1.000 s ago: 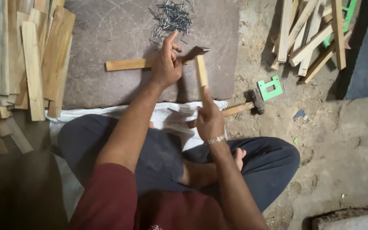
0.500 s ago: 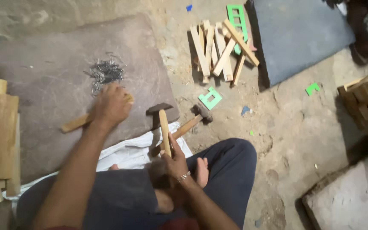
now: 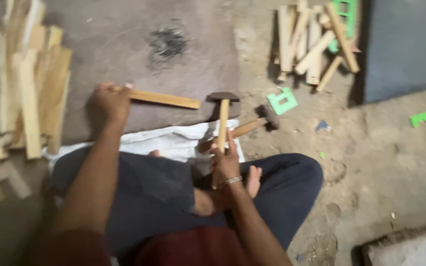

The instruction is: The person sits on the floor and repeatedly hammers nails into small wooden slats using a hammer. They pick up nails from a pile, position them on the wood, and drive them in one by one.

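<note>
Left hand (image 3: pixel 108 102) on the slat (image 3: pixel 162 98), which lies on the slab (image 3: pixel 124 44). Right hand (image 3: pixel 225 160) holds a hammer (image 3: pixel 222 118) just right of the slat. Second hammer (image 3: pixel 252 125) beyond it on the ground. Nails (image 3: pixel 167 43) behind, wood stack (image 3: pixel 25 83) far left.

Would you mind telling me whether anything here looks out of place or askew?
A second hammer lies loose on the dirt floor beside the person's knee, and green plastic pieces are scattered about. The wood strips at top sit in a jumbled pile.
</note>
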